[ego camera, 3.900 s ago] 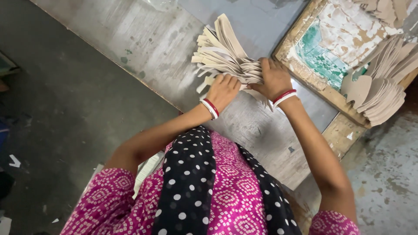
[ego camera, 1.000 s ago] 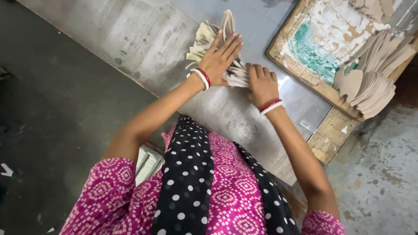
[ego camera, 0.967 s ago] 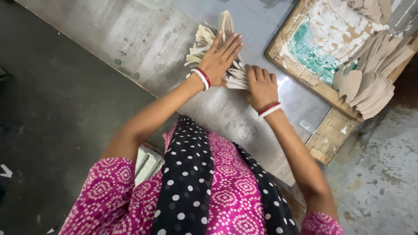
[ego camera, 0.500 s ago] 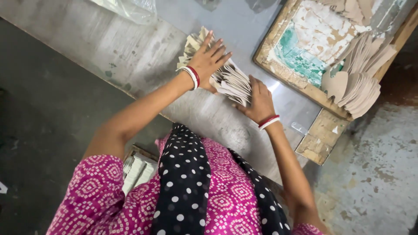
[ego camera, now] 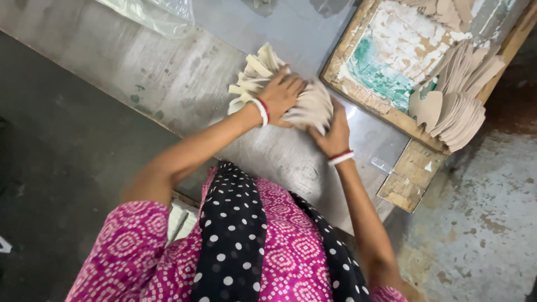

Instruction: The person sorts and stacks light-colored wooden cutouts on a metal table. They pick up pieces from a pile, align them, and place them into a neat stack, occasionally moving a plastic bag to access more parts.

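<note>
A thick bundle of beige cardboard cut-outs (ego camera: 263, 72) lies on a grey metal work surface (ego camera: 168, 84). My left hand (ego camera: 282, 92) presses down on top of the bundle, fingers spread over it. At the bundle's right end my right hand (ego camera: 333, 131) grips the fanned edges (ego camera: 313, 103). Both wrists wear red and white bangles. The middle of the bundle is hidden under my left hand.
A worn wooden board with flaking white and green paint (ego camera: 391, 61) lies at the upper right. On its right side leans another stack of beige cut-outs (ego camera: 456, 98). A clear plastic bag (ego camera: 154, 11) lies at the top. Stained concrete floor (ego camera: 481, 223) is at the right.
My left hand has come down from above the bundle onto its top. The right hand stays at the right end. The view has shifted slightly.
</note>
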